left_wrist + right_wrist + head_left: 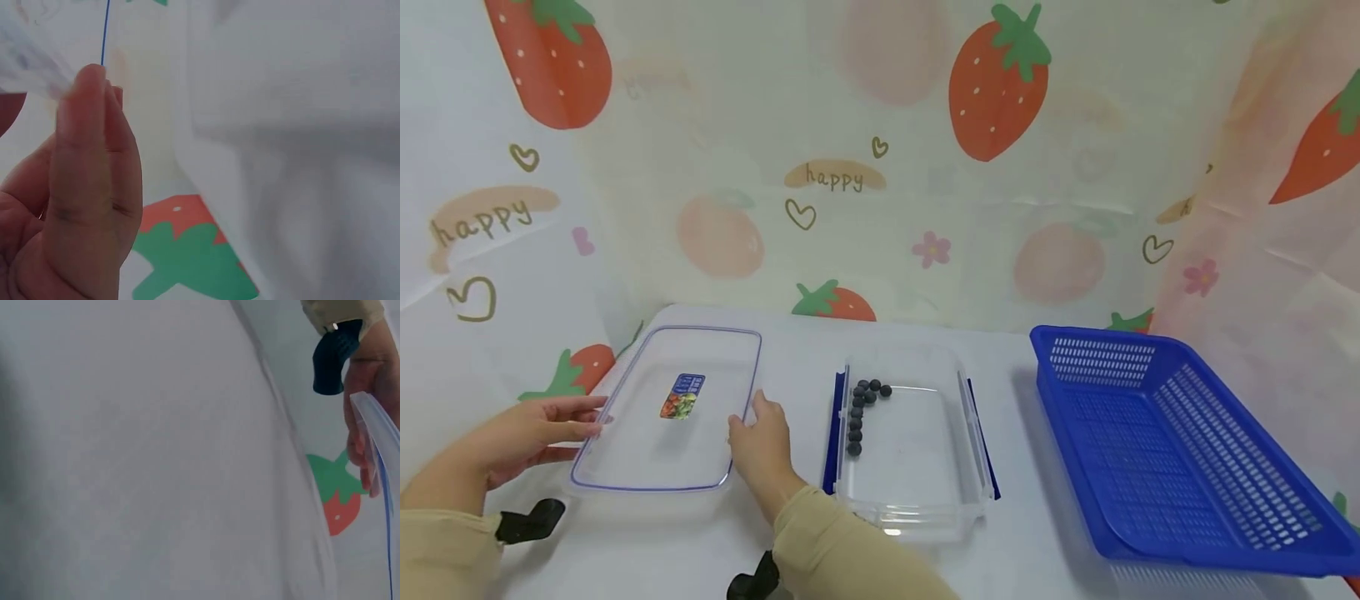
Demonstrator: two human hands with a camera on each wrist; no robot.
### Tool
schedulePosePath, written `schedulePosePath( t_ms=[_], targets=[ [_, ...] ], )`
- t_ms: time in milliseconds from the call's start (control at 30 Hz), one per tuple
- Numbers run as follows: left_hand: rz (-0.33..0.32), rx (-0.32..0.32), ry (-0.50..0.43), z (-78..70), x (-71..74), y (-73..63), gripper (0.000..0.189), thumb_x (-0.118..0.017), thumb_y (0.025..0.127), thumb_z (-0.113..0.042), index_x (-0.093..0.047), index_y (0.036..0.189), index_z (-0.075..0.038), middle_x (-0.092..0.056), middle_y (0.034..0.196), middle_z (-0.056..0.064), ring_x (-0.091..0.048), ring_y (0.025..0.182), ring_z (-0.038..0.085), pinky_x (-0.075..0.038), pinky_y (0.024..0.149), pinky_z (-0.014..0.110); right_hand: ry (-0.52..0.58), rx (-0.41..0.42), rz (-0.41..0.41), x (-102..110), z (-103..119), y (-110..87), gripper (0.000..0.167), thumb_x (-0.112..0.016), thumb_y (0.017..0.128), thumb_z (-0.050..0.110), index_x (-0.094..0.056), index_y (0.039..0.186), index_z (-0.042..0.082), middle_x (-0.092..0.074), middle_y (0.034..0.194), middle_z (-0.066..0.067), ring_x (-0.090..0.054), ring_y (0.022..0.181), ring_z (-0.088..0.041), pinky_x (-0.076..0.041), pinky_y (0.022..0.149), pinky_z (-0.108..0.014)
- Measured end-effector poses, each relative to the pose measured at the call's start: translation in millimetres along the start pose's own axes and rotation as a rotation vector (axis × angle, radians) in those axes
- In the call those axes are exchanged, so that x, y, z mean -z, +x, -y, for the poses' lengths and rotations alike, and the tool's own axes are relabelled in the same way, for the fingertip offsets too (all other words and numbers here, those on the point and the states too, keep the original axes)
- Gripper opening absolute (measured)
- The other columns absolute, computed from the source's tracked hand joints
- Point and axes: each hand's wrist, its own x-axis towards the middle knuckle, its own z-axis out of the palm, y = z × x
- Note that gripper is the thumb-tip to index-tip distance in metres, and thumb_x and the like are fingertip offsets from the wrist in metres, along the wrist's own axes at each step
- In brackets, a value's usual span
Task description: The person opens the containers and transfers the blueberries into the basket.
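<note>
A clear plastic lid (647,454) with a thin blue seal line and a small picture label is held between both hands on the left. My left hand (553,429) pinches its left edge, and the left wrist view shows that hand's fingers (81,162) close up at the see-through edge. The right hand (763,450) grips the opposite edge, thumb and fingers at the rim. In the right wrist view, the lid's edge (378,434) and the left hand (369,419) appear at the far right; the right hand is out of that view.
Right of the lid stands a clear plastic box (917,508) with blue side clips (832,442) spread outward. Several blueberries (855,423) lie along its left side. A blue perforated basket (1172,467) stands at the right. Strawberry-print sheeting (925,208) encloses the white table (1030,533).
</note>
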Motion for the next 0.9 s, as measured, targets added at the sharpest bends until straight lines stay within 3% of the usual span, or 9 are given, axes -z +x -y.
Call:
schedulePosePath(
  t_ms=[100,367,667,900],
  targets=[
    [0.007,0.014,0.018,3.7,-8.2,5.4,0.073,-0.063,0.086,-0.026,-0.024,0.140,0.006,-0.048,0.129,0.016,-0.055,0.092,-0.002,-0.051,0.084,0.036,-0.016,-0.009,-0.013,-1.6,-14.7,3.3,0.054,-0.062,0.085,0.018,-0.044,0.134,0.003,-0.048,0.129,-0.015,-0.051,0.112,-0.024,-0.039,0.100,-0.034],
    [0.019,0.041,0.013,10.0,-19.0,14.5,0.072,-0.065,0.085,-0.023,-0.027,0.138,0.007,-0.039,0.134,0.026,-0.054,0.097,0.005,-0.051,0.085,0.037,-0.051,0.024,-0.019,1.5,-31.0,5.8,0.053,-0.063,0.084,0.016,-0.046,0.130,-0.003,-0.050,0.124,-0.022,-0.046,0.118,-0.032,-0.035,0.102,-0.039],
    [0.040,0.044,0.027,21.3,-25.4,20.4,0.072,-0.066,0.084,-0.020,-0.027,0.136,0.013,-0.039,0.133,0.030,-0.052,0.097,0.003,-0.051,0.083,0.033,-0.167,0.052,0.026,3.5,-31.4,6.4,0.057,-0.067,0.080,0.016,-0.047,0.128,-0.007,-0.052,0.117,-0.027,-0.049,0.114,-0.035,-0.038,0.099,-0.041],
    [0.044,0.019,-0.013,25.9,-27.5,22.4,0.071,-0.065,0.085,-0.021,-0.029,0.135,0.013,-0.045,0.130,0.024,-0.053,0.093,-0.002,-0.051,0.083,0.031,-0.140,-0.003,0.030,5.9,-30.9,7.0,0.056,-0.069,0.080,0.019,-0.049,0.126,-0.005,-0.052,0.120,-0.024,-0.047,0.117,-0.034,-0.037,0.100,-0.041]
  ],
)
